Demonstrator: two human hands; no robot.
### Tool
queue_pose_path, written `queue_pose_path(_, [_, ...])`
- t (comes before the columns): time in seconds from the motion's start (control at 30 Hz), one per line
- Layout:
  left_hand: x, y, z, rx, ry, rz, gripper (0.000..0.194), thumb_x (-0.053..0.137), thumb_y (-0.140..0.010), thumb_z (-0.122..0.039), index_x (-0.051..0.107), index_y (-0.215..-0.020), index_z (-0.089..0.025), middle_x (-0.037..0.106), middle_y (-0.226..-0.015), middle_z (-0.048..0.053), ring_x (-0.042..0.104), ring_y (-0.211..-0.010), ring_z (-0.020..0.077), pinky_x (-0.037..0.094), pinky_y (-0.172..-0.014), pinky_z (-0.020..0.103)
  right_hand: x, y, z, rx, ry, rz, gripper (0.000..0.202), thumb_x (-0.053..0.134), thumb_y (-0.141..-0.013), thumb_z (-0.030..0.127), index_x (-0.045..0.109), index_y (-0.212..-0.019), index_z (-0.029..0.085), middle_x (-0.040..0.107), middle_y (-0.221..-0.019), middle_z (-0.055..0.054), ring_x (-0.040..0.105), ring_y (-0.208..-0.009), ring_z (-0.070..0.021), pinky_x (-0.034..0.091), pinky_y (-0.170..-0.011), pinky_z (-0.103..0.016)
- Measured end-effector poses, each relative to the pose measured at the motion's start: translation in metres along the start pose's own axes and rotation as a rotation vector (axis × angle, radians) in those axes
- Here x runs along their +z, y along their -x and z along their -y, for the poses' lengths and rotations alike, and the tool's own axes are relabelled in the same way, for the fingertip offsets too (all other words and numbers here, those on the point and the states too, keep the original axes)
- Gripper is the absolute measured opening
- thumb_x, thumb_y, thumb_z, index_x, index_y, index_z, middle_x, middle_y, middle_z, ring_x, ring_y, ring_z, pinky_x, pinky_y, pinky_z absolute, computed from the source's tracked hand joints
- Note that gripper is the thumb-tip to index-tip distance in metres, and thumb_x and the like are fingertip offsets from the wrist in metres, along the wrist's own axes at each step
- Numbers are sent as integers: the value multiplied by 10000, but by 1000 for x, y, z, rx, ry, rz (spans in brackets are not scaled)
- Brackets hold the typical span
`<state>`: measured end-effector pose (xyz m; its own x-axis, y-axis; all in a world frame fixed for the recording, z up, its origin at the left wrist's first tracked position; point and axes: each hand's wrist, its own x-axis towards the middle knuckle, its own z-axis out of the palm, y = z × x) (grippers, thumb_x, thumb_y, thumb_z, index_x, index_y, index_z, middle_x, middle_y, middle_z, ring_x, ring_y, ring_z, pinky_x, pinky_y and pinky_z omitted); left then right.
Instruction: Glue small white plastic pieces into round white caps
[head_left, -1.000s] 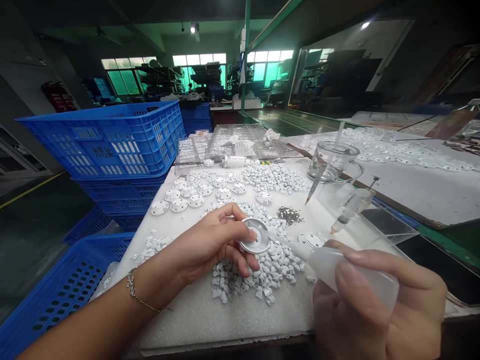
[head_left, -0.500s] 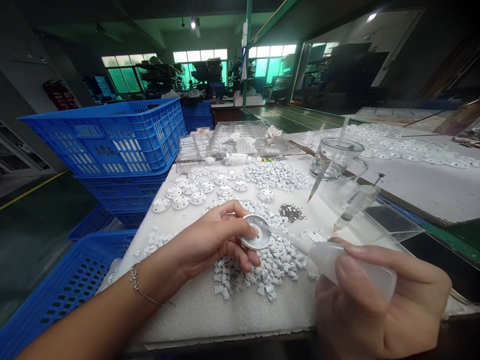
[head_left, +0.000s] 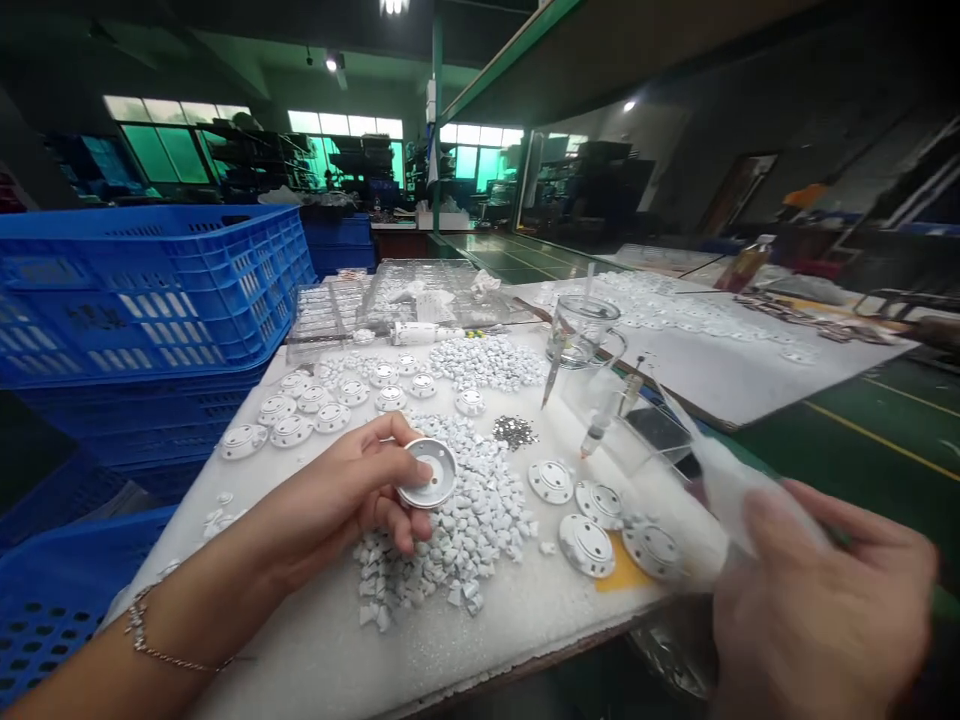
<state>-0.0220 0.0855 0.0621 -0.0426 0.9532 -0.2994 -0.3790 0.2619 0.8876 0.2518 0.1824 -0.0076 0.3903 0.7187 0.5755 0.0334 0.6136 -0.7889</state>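
My left hand (head_left: 352,485) pinches a round white disc (head_left: 445,482) by its rim, thumb pressed inside its hollow face. Below it spreads a heap of small white pieces (head_left: 487,500). At the right, my right hand (head_left: 832,590), smeared by motion, grips a translucent squeeze bottle (head_left: 739,485) whose long thin nozzle points up and left, apart from the disc. Several white discs with dark holes (head_left: 587,545) lie between the hands, near a yellow patch (head_left: 624,568). A little pile of dark shiny bits (head_left: 514,431) is beyond the heap.
Syringe-like tubes (head_left: 600,425) lean by a clear box, near a glass mug (head_left: 589,312). More discs (head_left: 291,430) and white pieces (head_left: 487,362) cover the table's far side. Stacked blue crates (head_left: 150,290) stand left. Another table (head_left: 660,370) holds white parts on the right.
The nozzle has left the disc, and my right hand has swung the bottle away to the right. My left hand still holds the disc. The view has turned right.
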Motion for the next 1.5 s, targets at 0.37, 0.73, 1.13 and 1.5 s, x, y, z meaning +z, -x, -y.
queue_pose_path(0.37, [-4,0,2,-3,1,-6,285,683,-776,-127,413,-820,-208,623,-583,-37,658,-467,129,503,-367,141,12,25,23,-125,94,192,373,754,-814,296,590,-1141,225,637,-1024,-39,655,-694,-148,522,-606,-278])
queue_pose_path(0.73, [-9,-9,4,7,-1,-15,273,673,-746,-135,416,-801,-205,621,-593,-16,658,-483,131,488,-374,133,83,39,57,-44,-234,194,222,763,-789,253,591,-917,197,538,-858,11,522,-644,-99,401,-528,-215])
queue_pose_path(1.13, [-8,-8,1,-2,30,23,226,654,-768,-116,443,-784,-195,595,-628,-30,675,-494,128,505,-388,141,112,38,47,-117,-292,187,234,762,-748,202,560,-866,192,497,-837,31,526,-675,-102,396,-618,-250])
queue_pose_path(1.5, [-11,-8,2,-6,30,42,247,700,-736,-133,465,-789,-185,621,-611,-12,680,-492,142,524,-386,152,113,38,48,-126,-268,187,233,755,-737,216,551,-849,200,463,-841,14,481,-688,-126,367,-658,-287])
